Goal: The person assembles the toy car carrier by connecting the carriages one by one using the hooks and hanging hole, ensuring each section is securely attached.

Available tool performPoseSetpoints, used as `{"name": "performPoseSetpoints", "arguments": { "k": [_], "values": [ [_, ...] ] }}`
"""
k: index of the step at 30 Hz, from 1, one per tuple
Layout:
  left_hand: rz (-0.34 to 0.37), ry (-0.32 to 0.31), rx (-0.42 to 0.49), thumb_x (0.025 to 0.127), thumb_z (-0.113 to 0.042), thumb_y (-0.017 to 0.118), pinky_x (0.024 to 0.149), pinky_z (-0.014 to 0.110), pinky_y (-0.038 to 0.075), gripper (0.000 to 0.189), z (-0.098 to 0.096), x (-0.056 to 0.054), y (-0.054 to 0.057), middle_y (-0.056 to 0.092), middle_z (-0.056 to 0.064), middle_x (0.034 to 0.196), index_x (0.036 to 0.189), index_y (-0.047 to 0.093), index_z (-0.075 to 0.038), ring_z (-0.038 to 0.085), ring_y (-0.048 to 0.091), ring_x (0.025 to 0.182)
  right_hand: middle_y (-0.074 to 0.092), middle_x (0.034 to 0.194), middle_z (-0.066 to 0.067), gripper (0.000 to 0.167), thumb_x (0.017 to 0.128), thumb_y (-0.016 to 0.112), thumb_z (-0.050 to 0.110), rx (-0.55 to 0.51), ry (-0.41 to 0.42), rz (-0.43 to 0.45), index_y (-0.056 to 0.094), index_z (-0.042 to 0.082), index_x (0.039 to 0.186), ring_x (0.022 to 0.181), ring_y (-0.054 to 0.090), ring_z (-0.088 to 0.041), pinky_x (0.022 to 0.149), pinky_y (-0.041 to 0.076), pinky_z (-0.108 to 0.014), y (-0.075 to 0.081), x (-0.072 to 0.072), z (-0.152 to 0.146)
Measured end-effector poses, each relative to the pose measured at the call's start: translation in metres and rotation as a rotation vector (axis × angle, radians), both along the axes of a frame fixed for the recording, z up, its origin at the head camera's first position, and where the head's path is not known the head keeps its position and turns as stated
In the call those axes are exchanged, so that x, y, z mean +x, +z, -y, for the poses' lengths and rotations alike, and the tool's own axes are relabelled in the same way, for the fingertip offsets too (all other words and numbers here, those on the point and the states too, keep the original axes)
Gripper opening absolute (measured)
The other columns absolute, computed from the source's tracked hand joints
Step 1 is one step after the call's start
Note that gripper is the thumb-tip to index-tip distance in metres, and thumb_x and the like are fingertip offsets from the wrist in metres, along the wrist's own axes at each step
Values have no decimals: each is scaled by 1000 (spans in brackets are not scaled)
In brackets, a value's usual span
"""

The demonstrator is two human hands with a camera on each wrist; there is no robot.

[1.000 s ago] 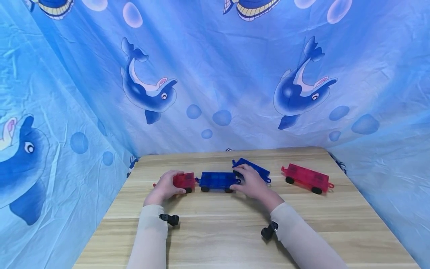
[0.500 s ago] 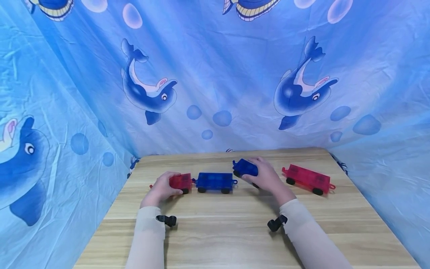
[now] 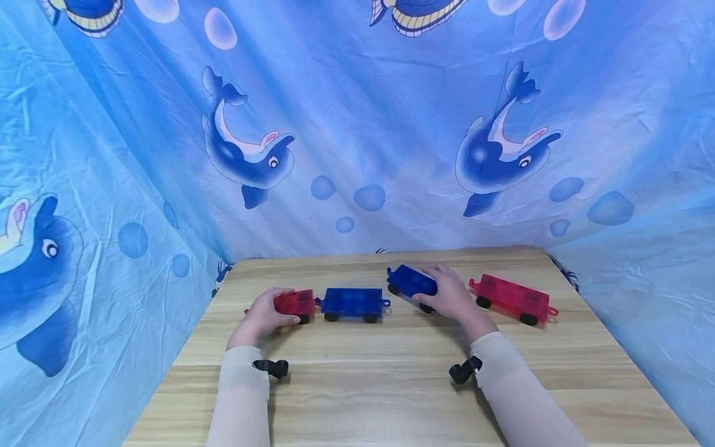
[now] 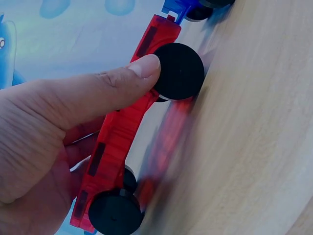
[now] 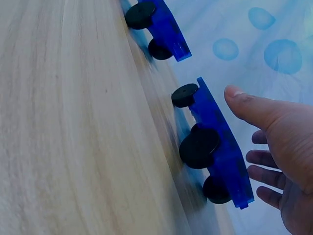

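Head view, seven o'clock: left hand [image 3: 267, 312] grips red rectangular plastic wagon [image 3: 296, 303]; four: right hand [image 3: 454, 295] loosely surrounds blue rectangular plastic wagon [image 3: 410, 281]. Coupling seems underway, needing right-hand grasp.

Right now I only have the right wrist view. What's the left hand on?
Observer: The left hand grips a red toy wagon.

Operator: Anything at that wagon's end?

Observer: In the head view, its inner end meets the coupling of the blue toy wagon between the hands; too small to tell if it's latched.

Operator: Anything further right?

Observer: Yes, a second red toy wagon stands right of the right hand, its hook end nearer that hand and its loop end pointing away.
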State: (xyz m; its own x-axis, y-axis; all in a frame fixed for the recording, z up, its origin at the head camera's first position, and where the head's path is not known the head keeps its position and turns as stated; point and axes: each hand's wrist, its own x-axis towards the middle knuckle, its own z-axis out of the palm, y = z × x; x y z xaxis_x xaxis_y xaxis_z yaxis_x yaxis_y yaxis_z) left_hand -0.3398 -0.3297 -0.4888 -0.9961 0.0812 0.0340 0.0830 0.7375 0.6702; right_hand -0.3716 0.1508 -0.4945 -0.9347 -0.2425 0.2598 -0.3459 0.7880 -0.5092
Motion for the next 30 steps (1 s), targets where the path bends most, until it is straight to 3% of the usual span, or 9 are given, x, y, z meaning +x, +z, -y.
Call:
{"name": "performPoseSetpoints", "arguments": {
  "k": [17,24,30],
  "values": [
    [27,47,-32,83,-23,92,106,64,46,76,15,6,4,48,20,154,150,57,-15,45,52,131,55,144,-21,86,87,85,49,23,-3,72,53,6,153,128,53,-46,101,45,-71,-8,1,-7],
    [37,43,-24,82,-24,93,106,64,46,82,18,7,5,46,22,155,153,54,-14,47,52,131,55,145,-20,88,87,85,49,7,2,108,50,6,155,127,56,-43,100,48,-67,-11,-1,-8],
    [5,41,25,83,-34,92,108,63,45,90,21,6,6,37,24,161,159,47,-17,47,53,132,57,141,-20,86,87,86,46,-1,13,117,51,4,154,124,58,-42,102,49,-65,-9,0,-8]
  ]
}}
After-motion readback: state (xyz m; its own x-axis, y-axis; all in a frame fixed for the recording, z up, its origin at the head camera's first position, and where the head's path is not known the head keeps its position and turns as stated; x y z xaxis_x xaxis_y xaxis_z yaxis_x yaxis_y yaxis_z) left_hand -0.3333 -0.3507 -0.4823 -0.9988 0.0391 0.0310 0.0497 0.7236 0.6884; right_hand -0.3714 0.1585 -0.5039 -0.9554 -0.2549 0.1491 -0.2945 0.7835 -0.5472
